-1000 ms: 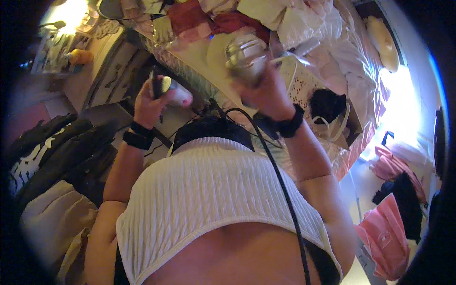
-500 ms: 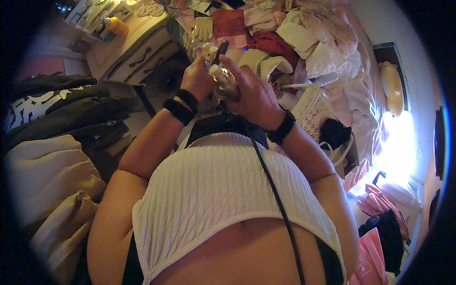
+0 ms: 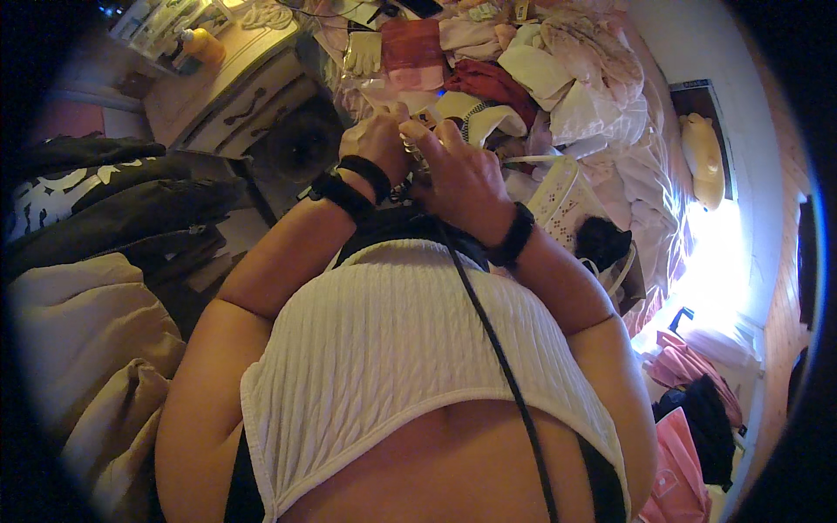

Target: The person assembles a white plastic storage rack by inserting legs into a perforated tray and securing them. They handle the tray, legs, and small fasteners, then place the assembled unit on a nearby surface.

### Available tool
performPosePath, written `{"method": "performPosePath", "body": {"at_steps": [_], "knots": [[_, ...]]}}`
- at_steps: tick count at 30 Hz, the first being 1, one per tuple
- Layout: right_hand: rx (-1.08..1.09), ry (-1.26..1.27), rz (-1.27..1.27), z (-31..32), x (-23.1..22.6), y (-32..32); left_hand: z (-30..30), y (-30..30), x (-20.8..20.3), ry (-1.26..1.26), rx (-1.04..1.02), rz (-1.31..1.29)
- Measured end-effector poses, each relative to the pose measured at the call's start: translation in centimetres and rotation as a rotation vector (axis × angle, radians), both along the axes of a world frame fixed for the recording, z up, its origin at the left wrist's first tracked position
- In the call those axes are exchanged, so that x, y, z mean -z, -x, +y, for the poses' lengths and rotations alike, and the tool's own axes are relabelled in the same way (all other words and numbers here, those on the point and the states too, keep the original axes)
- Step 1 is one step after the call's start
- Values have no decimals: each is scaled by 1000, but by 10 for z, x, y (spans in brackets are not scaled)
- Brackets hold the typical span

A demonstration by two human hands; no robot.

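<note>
- The left hand [image 3: 377, 141], curled and wearing black bands at the wrist, meets the right hand in front of the chest; its fingertips are hidden, so what it grips cannot be told.
- The right hand [image 3: 468, 176], with a black wristband, has its fingers bent around a small, shiny, clear object [image 3: 414, 154].
- That object sits between both hands, mostly covered.
- Beyond them, a folded red cloth [image 3: 412, 50] lies among heaped pale clothes.
- Just right stands a white perforated container [image 3: 558, 193].
- A thin black cord [image 3: 488, 324] crosses the white ribbed top [image 3: 392, 344].
</note>
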State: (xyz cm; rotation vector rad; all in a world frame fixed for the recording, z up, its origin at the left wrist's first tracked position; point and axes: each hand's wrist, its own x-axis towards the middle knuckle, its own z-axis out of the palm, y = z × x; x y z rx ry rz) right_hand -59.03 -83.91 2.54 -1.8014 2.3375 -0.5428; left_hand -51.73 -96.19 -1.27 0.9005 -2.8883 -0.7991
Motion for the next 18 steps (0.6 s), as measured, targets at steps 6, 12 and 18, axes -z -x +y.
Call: {"method": "performPosePath", "body": {"at_steps": [6,12,18], "knots": [[3,21,-44,-3,7,1,-6,-2,-1,-37,28,40],[-27,53,-108,-3,8,5,-7,-2,1,-33,29,76],[-14,97,-143,-3,10,6,-6,-1,-2,-21,37,56]]}}
